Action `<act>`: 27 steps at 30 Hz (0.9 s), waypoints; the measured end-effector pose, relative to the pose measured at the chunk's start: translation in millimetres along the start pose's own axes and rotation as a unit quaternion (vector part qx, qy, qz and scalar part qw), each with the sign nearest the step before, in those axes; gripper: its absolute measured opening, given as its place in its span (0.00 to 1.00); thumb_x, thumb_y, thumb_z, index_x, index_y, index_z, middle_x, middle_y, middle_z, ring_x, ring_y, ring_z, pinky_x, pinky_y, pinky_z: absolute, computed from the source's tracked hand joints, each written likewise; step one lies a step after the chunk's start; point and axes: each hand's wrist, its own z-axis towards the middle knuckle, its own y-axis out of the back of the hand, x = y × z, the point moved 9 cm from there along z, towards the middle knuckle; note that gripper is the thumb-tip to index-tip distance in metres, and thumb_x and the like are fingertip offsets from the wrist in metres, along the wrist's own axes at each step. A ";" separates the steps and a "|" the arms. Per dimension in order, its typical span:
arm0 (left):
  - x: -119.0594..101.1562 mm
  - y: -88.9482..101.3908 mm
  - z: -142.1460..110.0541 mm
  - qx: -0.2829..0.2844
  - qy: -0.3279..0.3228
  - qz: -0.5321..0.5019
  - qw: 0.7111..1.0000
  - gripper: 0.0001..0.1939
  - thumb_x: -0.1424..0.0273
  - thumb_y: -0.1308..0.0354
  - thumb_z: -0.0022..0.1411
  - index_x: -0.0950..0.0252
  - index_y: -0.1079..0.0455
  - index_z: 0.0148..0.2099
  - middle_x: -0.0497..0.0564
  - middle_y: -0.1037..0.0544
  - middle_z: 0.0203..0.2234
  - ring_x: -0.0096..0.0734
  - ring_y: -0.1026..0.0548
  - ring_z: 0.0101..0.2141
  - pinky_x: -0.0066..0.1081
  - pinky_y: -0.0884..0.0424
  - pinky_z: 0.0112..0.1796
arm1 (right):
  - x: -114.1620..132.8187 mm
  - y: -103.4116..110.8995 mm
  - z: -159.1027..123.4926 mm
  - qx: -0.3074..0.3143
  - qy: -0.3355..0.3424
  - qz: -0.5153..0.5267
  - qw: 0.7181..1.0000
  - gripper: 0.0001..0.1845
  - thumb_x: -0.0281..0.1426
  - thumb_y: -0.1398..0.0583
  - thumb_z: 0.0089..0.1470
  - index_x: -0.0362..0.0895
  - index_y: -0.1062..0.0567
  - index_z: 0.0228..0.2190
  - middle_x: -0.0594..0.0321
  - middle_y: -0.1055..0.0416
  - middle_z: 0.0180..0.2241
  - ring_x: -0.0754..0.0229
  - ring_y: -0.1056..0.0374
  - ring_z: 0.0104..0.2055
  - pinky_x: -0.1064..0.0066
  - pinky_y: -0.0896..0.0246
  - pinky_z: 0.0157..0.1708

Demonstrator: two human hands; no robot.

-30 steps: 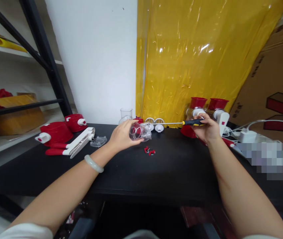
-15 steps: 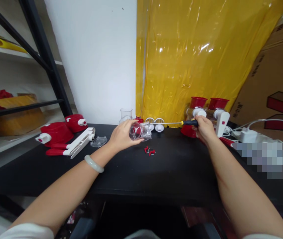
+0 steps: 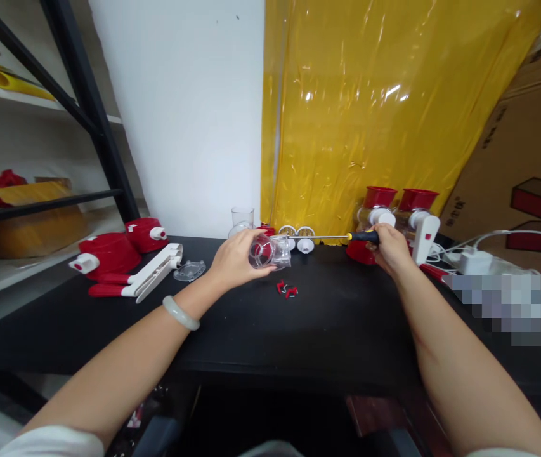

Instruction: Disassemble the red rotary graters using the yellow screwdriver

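Observation:
My left hand [image 3: 238, 259] is closed around a clear plastic housing [image 3: 277, 252], held on its side above the black table. My right hand [image 3: 391, 246] grips the black and yellow handle of a screwdriver [image 3: 332, 237]. Its long shaft lies level, and the tip reaches the upper right part of the housing; whether it sits in a screw is too small to tell. Below the housing, small red parts [image 3: 291, 292] and small screws rest on the table.
On the left are red bases [image 3: 108, 254], red-and-white handles [image 3: 153, 279] and a clear cover [image 3: 189, 271]. White drum parts [image 3: 305, 240] stand at the back, and red-topped grinders [image 3: 380, 198] back right. White cables and an adapter [image 3: 474, 260] lie at right on the black table [image 3: 270, 343].
My right hand has shifted its grip to the end of the screwdriver handle, its fingers regrouping there. My left hand and the housing stay in nearly the same place.

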 end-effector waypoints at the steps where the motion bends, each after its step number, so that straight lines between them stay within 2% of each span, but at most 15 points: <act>1: 0.2 -0.3 -0.1 0.000 -0.001 0.001 1.000 0.35 0.56 0.34 0.49 0.60 0.39 0.56 0.56 0.27 0.50 0.46 0.27 0.50 0.43 0.30 0.50 | 0.6 0.2 0.4 -0.001 0.003 0.004 1.000 0.09 0.33 0.36 0.41 0.44 0.31 0.19 0.69 0.38 0.16 0.71 0.46 0.15 0.80 0.51 0.10; 7: 2.2 -3.9 -1.4 0.009 -0.009 0.021 1.000 0.37 0.55 0.34 0.49 0.60 0.41 0.58 0.57 0.27 0.50 0.46 0.27 0.50 0.43 0.31 0.50 | 7.4 3.7 3.4 -0.002 0.041 -0.001 0.999 0.13 0.36 0.32 0.39 0.44 0.30 0.20 0.70 0.37 0.19 0.70 0.44 0.18 0.80 0.48 0.12; 11: 3.9 -5.3 -1.7 0.013 -0.013 0.026 0.999 0.36 0.54 0.35 0.50 0.59 0.41 0.58 0.57 0.27 0.51 0.48 0.28 0.51 0.45 0.31 0.50 | 12.2 3.3 3.4 0.007 0.058 0.037 0.998 0.15 0.36 0.30 0.37 0.45 0.30 0.22 0.70 0.35 0.23 0.69 0.38 0.24 0.80 0.40 0.18; 13: 4.6 -5.8 -1.7 0.016 -0.013 0.025 0.999 0.36 0.54 0.35 0.50 0.59 0.40 0.57 0.57 0.28 0.52 0.48 0.28 0.51 0.45 0.31 0.50 | 13.4 0.4 1.5 0.022 0.044 0.077 0.996 0.13 0.33 0.30 0.37 0.46 0.28 0.25 0.70 0.33 0.25 0.67 0.36 0.27 0.77 0.36 0.22; 17: 5.5 -6.3 -1.6 0.017 -0.008 0.026 0.999 0.36 0.54 0.35 0.49 0.61 0.40 0.58 0.58 0.28 0.51 0.48 0.28 0.51 0.45 0.30 0.50 | 12.7 -12.3 -6.9 0.078 -0.033 0.174 0.981 0.11 0.26 0.36 0.39 0.48 0.27 0.29 0.68 0.31 0.28 0.64 0.31 0.33 0.71 0.31 0.29; 20: 4.5 -7.1 -1.6 0.020 -0.008 0.027 0.999 0.36 0.54 0.35 0.49 0.62 0.40 0.57 0.58 0.27 0.51 0.48 0.28 0.51 0.45 0.30 0.50 | 16.3 -17.4 -10.7 0.099 -0.048 0.202 0.973 0.05 0.32 0.39 0.43 0.47 0.27 0.28 0.64 0.29 0.29 0.61 0.29 0.36 0.68 0.30 0.31; 21: 4.2 -7.1 -1.6 0.020 -0.008 0.027 0.999 0.36 0.54 0.35 0.50 0.62 0.40 0.57 0.58 0.27 0.51 0.48 0.28 0.51 0.45 0.30 0.50 | 18.0 -15.7 -9.9 0.091 -0.034 0.190 0.977 0.06 0.36 0.40 0.45 0.47 0.27 0.27 0.63 0.29 0.28 0.60 0.29 0.34 0.68 0.30 0.29; 23: 4.4 -6.6 -1.6 0.017 -0.007 0.027 0.999 0.36 0.54 0.35 0.50 0.62 0.40 0.58 0.58 0.27 0.51 0.47 0.28 0.51 0.45 0.30 0.50 | 20.0 -8.0 -6.9 0.053 0.003 0.125 0.991 0.15 0.44 0.41 0.50 0.46 0.27 0.24 0.63 0.30 0.24 0.61 0.31 0.27 0.71 0.34 0.21; 25: 5.5 -6.5 -1.6 0.018 -0.003 0.027 0.999 0.36 0.54 0.35 0.50 0.62 0.40 0.58 0.58 0.27 0.51 0.47 0.28 0.51 0.45 0.30 0.50 | 19.8 0.2 -4.4 0.010 0.032 0.018 0.999 0.22 0.50 0.42 0.51 0.45 0.29 0.22 0.66 0.35 0.18 0.65 0.38 0.18 0.75 0.45 0.13; 27: 6.8 -7.1 -1.6 0.021 0.001 0.028 0.999 0.36 0.55 0.35 0.50 0.61 0.40 0.58 0.58 0.27 0.51 0.47 0.28 0.51 0.45 0.30 0.49 | 19.5 2.9 -3.2 -0.005 0.048 -0.060 0.997 0.22 0.50 0.39 0.49 0.45 0.30 0.21 0.69 0.40 0.14 0.69 0.47 0.13 0.76 0.54 0.09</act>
